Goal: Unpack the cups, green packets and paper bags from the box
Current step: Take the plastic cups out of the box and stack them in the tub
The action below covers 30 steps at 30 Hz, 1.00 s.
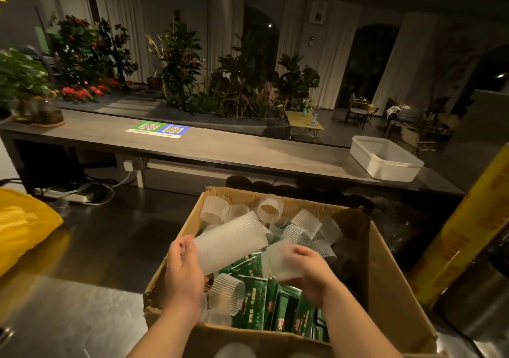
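Observation:
An open cardboard box (pixel 391 288) stands in front of me, holding several clear ribbed plastic cups (pixel 270 209) and green packets (pixel 256 302). My left hand (pixel 183 271) grips a stack of clear cups (pixel 228 243) lying on its side above the box's left half. My right hand (pixel 309 271) holds a smaller clear cup (pixel 278 261), blurred, just to the right of the stack. Another ribbed cup (pixel 227 294) lies under my left hand. No paper bags show in the box.
A yellow plastic bag (pixel 22 225) lies on the dark counter at the left. Beyond the box runs a long grey shelf (pixel 220 148) with a white tub (pixel 385 159) and a QR-code card (pixel 158 129). A yellow roll (pixel 462 236) leans at the right.

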{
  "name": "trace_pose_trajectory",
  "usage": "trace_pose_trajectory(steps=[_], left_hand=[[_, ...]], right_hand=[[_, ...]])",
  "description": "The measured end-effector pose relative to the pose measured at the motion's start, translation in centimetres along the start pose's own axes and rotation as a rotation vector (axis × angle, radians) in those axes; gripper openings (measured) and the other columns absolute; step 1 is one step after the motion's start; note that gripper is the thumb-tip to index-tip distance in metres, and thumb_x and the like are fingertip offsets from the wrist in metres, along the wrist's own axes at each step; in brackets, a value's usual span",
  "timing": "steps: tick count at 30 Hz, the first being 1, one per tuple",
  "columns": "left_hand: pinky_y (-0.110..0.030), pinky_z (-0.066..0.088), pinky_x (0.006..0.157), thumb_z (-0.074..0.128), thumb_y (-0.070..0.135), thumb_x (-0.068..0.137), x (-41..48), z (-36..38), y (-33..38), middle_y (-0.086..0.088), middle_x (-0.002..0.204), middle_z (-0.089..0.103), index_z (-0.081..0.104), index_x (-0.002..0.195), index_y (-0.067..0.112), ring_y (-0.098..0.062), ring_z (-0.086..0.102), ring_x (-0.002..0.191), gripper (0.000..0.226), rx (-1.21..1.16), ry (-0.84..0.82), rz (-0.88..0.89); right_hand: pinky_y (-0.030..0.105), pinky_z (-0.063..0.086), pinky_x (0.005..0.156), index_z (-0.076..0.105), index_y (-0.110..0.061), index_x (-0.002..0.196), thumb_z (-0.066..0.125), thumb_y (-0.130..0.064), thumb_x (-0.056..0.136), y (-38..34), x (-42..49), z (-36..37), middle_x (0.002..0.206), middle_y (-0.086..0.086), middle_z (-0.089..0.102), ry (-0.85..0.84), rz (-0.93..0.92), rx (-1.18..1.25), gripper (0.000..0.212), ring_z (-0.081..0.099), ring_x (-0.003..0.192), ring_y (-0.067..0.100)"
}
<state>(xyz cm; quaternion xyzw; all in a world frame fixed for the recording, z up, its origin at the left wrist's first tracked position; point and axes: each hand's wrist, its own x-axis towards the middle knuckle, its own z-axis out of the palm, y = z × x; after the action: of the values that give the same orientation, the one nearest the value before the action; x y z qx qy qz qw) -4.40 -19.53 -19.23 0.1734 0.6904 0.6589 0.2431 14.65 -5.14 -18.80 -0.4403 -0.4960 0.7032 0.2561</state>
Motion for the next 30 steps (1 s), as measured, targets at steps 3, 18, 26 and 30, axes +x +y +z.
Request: trace_pose_trajectory(steps=[3,18,26,30], left_hand=[[-0.029,0.048,0.060,0.039,0.041,0.109,-0.1,0.2,0.3,0.001,0.112,0.049,0.051,0.122,0.031,-0.024,0.056,0.098,0.021,-0.028,-0.037,-0.016],[-0.029,0.048,0.060,0.039,0.038,0.109,-0.2,0.3,0.3,-0.004,0.115,0.052,0.059,0.114,0.026,-0.025,0.057,0.101,0.023,0.008,-0.142,-0.051],[-0.031,0.049,0.063,0.044,0.041,0.107,-0.3,0.5,0.5,-0.005,0.115,0.052,0.055,0.116,0.026,-0.027,0.058,0.100,0.020,0.019,-0.187,-0.072],[-0.028,0.048,0.059,0.047,0.038,0.106,-0.6,0.4,0.8,-0.002,0.114,0.050,0.052,0.120,0.025,-0.024,0.057,0.098,0.020,-0.028,-0.088,-0.044]], right_hand=[[0.024,0.046,0.045,0.076,-0.002,0.096,0.064,-0.007,0.089,-0.7,-0.6,-0.2,0.085,0.012,0.071,-0.126,0.021,0.381,0.015,0.059,0.066,0.019],[0.022,0.025,0.045,0.081,-0.010,0.080,0.058,0.000,0.098,-0.5,1.3,0.9,0.070,0.002,0.062,-0.088,-0.007,-0.171,0.030,0.038,0.052,0.010],[0.027,0.020,0.050,0.073,-0.007,0.074,0.063,-0.016,0.093,0.6,1.9,2.5,0.074,0.008,0.050,-0.079,-0.034,-0.395,0.023,0.028,0.051,0.010],[0.024,0.044,0.067,0.073,-0.013,0.106,0.052,-0.018,0.104,-0.1,2.6,1.8,0.098,-0.001,0.062,0.222,-0.227,-0.165,0.022,0.055,0.080,0.010]])
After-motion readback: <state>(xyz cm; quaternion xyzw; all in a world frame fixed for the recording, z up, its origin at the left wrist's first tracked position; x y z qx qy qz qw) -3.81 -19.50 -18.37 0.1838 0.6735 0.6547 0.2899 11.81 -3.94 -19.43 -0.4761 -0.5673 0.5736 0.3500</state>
